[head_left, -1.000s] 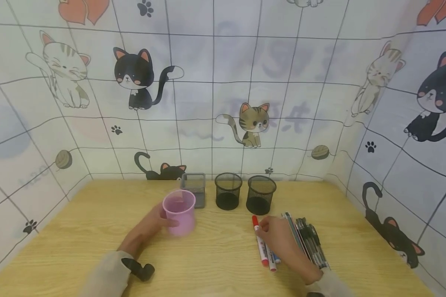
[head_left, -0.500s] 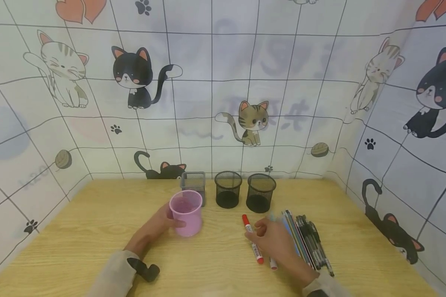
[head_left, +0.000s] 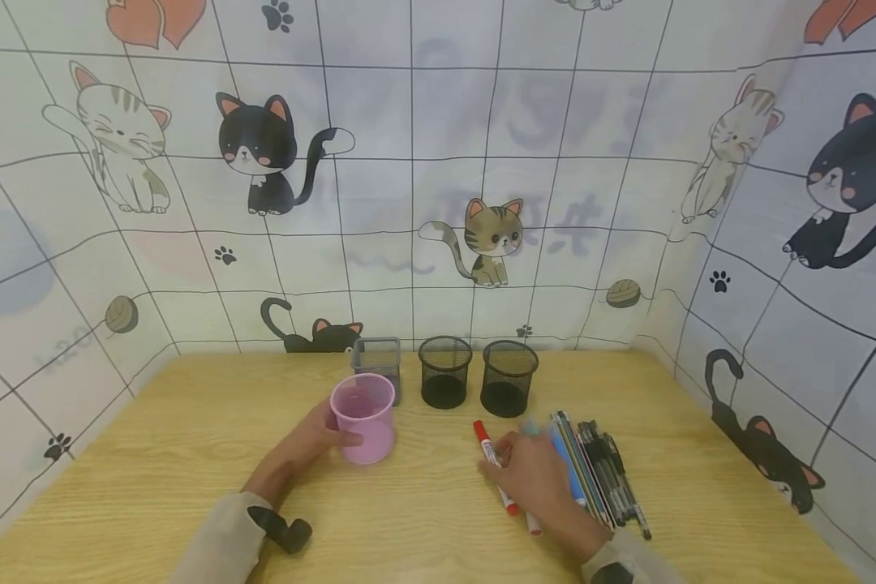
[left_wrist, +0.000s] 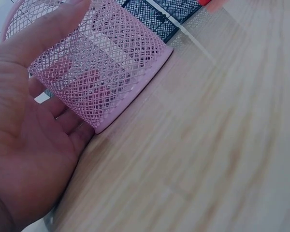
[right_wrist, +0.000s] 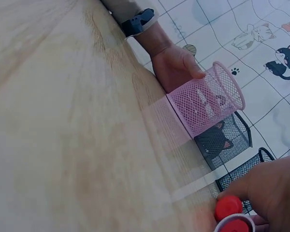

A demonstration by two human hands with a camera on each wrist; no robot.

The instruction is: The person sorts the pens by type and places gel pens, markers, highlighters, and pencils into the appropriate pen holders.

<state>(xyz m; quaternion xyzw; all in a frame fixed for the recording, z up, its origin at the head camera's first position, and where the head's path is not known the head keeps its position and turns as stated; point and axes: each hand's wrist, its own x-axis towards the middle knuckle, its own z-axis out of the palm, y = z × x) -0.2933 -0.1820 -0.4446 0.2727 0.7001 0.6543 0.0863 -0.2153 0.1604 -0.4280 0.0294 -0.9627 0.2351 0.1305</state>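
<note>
My left hand (head_left: 312, 434) holds a pink mesh pen holder (head_left: 368, 434) upright on the table, thumb in front and fingers behind. In the left wrist view its base (left_wrist: 135, 94) meets the wood. On the right, my right hand (head_left: 538, 480) has its fingers curled over some markers and pinches a white marker with a red cap (head_left: 487, 448). Another marker end (head_left: 534, 527) shows under that hand. The right wrist view has two red marker ends, the nearer one (right_wrist: 234, 225) ringed in white, beside the fingers. The palm hides part of the markers.
Behind stand a square grey mesh holder (head_left: 387, 357) and two round black mesh holders, one in the middle (head_left: 444, 389) and one to its right (head_left: 506, 397). Right of my right hand lie blue items (head_left: 569, 466), pencils (head_left: 590, 470) and several black pens (head_left: 615, 470).
The red-capped marker slid left with my right hand, apart from the other marker, then stayed about there. The pink pen holder moved slightly right in my left hand.
</note>
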